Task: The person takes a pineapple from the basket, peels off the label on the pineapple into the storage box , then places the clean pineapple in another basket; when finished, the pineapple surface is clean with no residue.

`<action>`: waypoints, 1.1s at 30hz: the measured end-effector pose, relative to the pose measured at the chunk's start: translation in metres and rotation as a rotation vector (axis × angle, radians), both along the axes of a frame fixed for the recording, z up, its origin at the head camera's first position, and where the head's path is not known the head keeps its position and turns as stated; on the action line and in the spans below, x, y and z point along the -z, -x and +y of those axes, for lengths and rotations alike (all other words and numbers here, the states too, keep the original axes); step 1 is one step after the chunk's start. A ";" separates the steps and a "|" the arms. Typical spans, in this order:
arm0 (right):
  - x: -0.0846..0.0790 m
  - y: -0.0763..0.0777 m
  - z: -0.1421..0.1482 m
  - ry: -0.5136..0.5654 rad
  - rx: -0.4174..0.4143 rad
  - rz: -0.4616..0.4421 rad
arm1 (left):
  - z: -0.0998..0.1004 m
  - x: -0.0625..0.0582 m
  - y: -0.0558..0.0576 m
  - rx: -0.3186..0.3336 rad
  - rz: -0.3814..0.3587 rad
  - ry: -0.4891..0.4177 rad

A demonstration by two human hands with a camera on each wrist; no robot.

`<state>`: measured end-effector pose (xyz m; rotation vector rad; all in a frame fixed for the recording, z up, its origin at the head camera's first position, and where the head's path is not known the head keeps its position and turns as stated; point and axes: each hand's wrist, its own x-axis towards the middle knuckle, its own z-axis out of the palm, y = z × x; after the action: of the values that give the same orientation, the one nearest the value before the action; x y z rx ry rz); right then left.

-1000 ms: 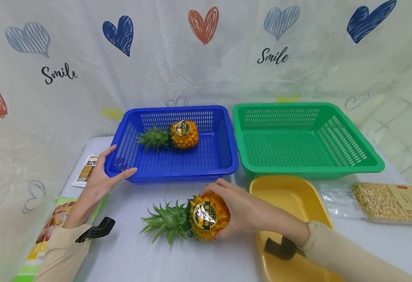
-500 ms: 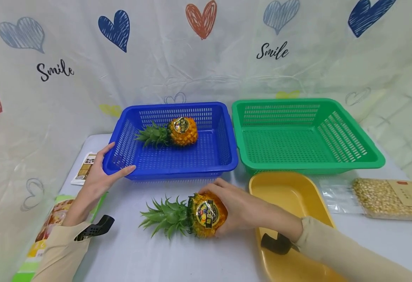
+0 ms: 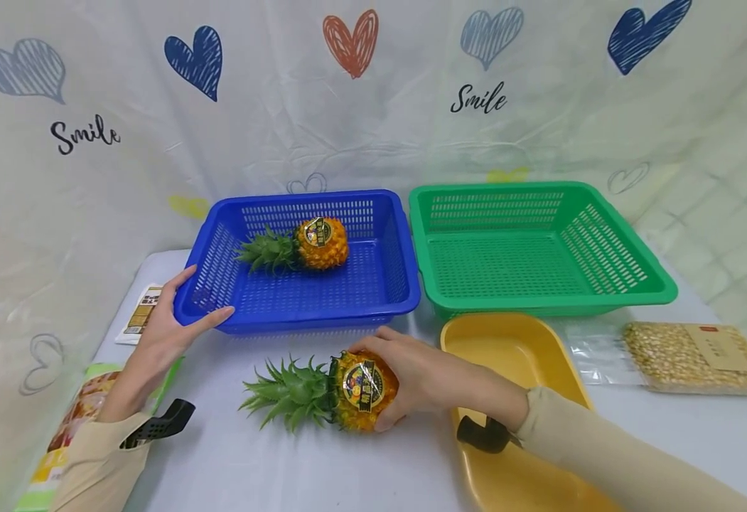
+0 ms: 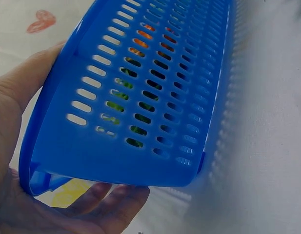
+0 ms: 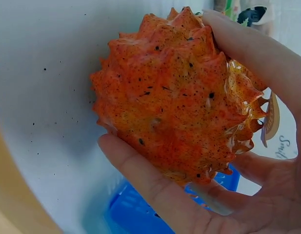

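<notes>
My right hand grips the orange bottom end of a small pineapple, which lies on its side at the front of the table, green crown pointing left. In the right wrist view the thumb and fingers wrap round the spiky fruit. A round label faces up on it. My left hand holds the left front corner of a blue basket, with thumb and fingers spread about the rim; the left wrist view shows fingertips against its outer wall. Inside the basket lies a second pineapple, its crown also to the left.
Right of the blue basket stands a green basket. A yellow tub sits under my right forearm. A bag of corn kernels lies at the right. At the left are a small packet and a green-edged food package.
The head view has shifted slightly, so the scene sits a little further left. Both hands keep the same hold, and the pineapple under my right hand stays on the table.
</notes>
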<state>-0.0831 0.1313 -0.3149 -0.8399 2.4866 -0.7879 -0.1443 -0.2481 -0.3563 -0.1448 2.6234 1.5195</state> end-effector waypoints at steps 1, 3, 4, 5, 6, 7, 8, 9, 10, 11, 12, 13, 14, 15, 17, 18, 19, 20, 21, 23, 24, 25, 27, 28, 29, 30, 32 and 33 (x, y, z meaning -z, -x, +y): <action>0.000 0.000 0.000 0.001 0.003 -0.005 | -0.001 0.000 -0.001 0.002 0.002 -0.002; 0.000 0.001 0.000 0.000 0.014 -0.015 | -0.003 0.001 -0.001 0.016 0.007 -0.011; 0.001 0.002 -0.001 0.000 0.018 -0.024 | -0.005 0.001 -0.003 0.021 0.006 -0.013; 0.002 0.002 -0.002 0.000 0.020 -0.032 | -0.007 0.001 -0.005 0.025 0.004 -0.016; 0.002 0.003 -0.003 0.000 0.021 -0.040 | -0.008 0.000 -0.007 0.028 0.004 -0.013; 0.003 0.004 -0.004 -0.001 0.021 -0.049 | -0.010 -0.001 -0.009 0.030 0.004 -0.010; 0.004 0.004 -0.005 -0.001 0.021 -0.056 | -0.010 -0.002 -0.012 0.032 0.015 0.007; 0.004 0.005 -0.005 0.000 0.020 -0.060 | -0.010 -0.004 -0.014 0.031 0.035 0.035; 0.004 0.006 -0.006 -0.001 0.021 -0.064 | -0.009 -0.006 -0.017 0.028 0.068 0.072; 0.004 0.007 -0.006 0.001 0.021 -0.063 | -0.007 -0.008 -0.020 0.022 0.114 0.122; 0.004 0.008 -0.005 -0.001 0.025 -0.063 | -0.004 -0.010 -0.023 0.013 0.168 0.179; 0.003 0.008 -0.005 -0.003 0.030 -0.063 | -0.001 -0.013 -0.026 0.002 0.242 0.236; 0.003 0.009 -0.004 -0.006 0.034 -0.062 | 0.004 -0.015 -0.030 -0.008 0.334 0.299; 0.003 0.010 -0.003 -0.010 0.039 -0.063 | 0.009 -0.018 -0.033 -0.015 0.427 0.352; 0.003 0.011 -0.001 -0.016 0.044 -0.066 | 0.019 -0.025 -0.040 -0.009 0.619 0.427; 0.003 0.011 0.000 -0.020 0.044 -0.071 | 0.024 -0.028 -0.044 0.019 0.715 0.435; 0.002 0.012 0.002 -0.023 0.044 -0.071 | 0.030 -0.032 -0.047 0.063 0.809 0.437; 0.002 0.012 0.003 -0.025 0.042 -0.072 | 0.037 -0.036 -0.051 0.131 0.876 0.426; 0.002 0.013 0.004 -0.026 0.038 -0.072 | 0.043 -0.039 -0.055 0.213 0.915 0.416; 0.001 0.013 0.005 -0.030 0.027 -0.072 | 0.056 -0.044 -0.064 0.403 0.946 0.384; 0.001 0.013 0.006 -0.030 0.023 -0.071 | 0.064 -0.044 -0.069 0.494 0.934 0.374; 0.001 0.013 0.006 -0.031 0.021 -0.070 | 0.071 -0.043 -0.073 0.575 0.910 0.374; 0.001 0.013 0.006 -0.031 0.017 -0.066 | 0.086 -0.037 -0.080 0.702 0.848 0.397; 0.001 0.012 0.005 -0.032 0.013 -0.060 | 0.093 -0.032 -0.082 0.745 0.823 0.415; 0.001 0.012 0.005 -0.031 0.011 -0.055 | 0.099 -0.027 -0.083 0.775 0.798 0.435; 0.001 0.012 0.005 -0.029 0.008 -0.053 | 0.104 -0.022 -0.084 0.797 0.766 0.450; 0.002 0.012 0.003 -0.028 -0.001 -0.051 | 0.110 -0.013 -0.084 0.806 0.705 0.490; 0.002 0.012 0.002 -0.027 -0.006 -0.051 | 0.112 -0.010 -0.083 0.801 0.679 0.511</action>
<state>-0.0950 0.1332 -0.3173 -0.8078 2.4430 -0.7630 -0.0615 -0.1363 -0.3465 1.4132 2.8516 0.6640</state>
